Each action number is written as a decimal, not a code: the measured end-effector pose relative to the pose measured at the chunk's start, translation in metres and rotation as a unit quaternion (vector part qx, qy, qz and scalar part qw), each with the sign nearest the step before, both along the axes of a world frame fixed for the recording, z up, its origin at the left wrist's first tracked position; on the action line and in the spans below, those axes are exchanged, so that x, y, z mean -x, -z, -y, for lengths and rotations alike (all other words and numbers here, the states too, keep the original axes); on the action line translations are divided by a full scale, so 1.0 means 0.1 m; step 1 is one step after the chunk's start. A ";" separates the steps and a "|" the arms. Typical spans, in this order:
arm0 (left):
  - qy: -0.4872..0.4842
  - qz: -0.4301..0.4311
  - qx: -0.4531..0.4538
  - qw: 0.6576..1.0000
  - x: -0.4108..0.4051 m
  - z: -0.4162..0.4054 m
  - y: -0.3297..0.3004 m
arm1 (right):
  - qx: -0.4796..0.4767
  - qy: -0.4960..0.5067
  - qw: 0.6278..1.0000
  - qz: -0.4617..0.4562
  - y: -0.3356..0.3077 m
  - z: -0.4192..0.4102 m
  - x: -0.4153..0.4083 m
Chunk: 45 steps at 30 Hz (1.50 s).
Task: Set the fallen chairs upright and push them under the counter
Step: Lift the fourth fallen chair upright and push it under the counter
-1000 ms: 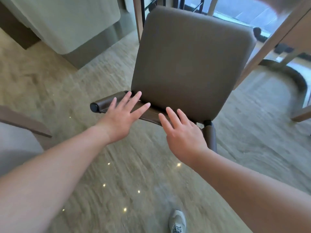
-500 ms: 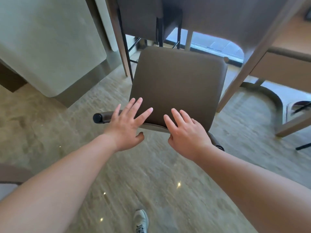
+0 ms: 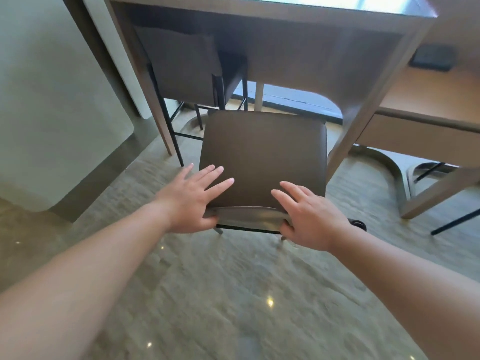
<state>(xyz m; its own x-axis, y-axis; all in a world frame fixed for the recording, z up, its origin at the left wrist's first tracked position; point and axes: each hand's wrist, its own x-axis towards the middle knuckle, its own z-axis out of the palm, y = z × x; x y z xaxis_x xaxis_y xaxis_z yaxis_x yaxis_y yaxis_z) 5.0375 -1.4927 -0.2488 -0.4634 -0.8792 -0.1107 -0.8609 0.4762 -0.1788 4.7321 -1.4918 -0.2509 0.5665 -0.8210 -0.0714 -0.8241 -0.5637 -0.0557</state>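
Note:
A brown padded chair [image 3: 262, 157] stands just in front of the wooden counter [image 3: 298, 48], its far edge at the opening between the counter's legs. My left hand [image 3: 192, 201] holds the left end of the chair's near edge, fingers flat on the brown panel and thumb tucked under the rim. My right hand [image 3: 309, 216] holds the right end the same way. The chair's thin black legs are mostly hidden beneath it.
A second brown chair [image 3: 176, 63] sits under the counter at the left. The counter's slanted wooden leg [image 3: 363, 120] passes close to the chair's right side. A lower desk [image 3: 428, 100] with a dark device [image 3: 432, 58] is at right, and a pale rounded panel [image 3: 52, 113] at left.
The chair has moved away from me toward the counter opening and now looks level. My thumbs, which hung free below the edge, have tucked under its rim.

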 end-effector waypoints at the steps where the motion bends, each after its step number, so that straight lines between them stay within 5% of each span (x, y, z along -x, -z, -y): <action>1: 0.006 -0.012 0.006 1.000 0.00 0.06 -0.01 | 0.002 0.001 1.000 -0.002 -0.01 0.06 0.00; 23: -0.023 -0.032 -0.013 0.999 -0.04 0.86 -0.16 | 0.026 0.011 0.997 -0.077 -0.38 0.86 0.27; 45: -0.004 -0.068 -0.064 0.996 -0.92 0.06 -0.10 | 0.012 0.047 0.997 -0.064 -0.38 -0.13 -0.53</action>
<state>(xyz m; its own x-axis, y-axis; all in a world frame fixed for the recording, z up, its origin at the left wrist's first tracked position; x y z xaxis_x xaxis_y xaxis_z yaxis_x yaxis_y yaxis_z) 5.1297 -1.4991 -0.2387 -0.4752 -0.8654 -0.1589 -0.8767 0.4811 0.0018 4.7853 -1.4788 -0.2130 0.4753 -0.8718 -0.1182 -0.8724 -0.4844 0.0649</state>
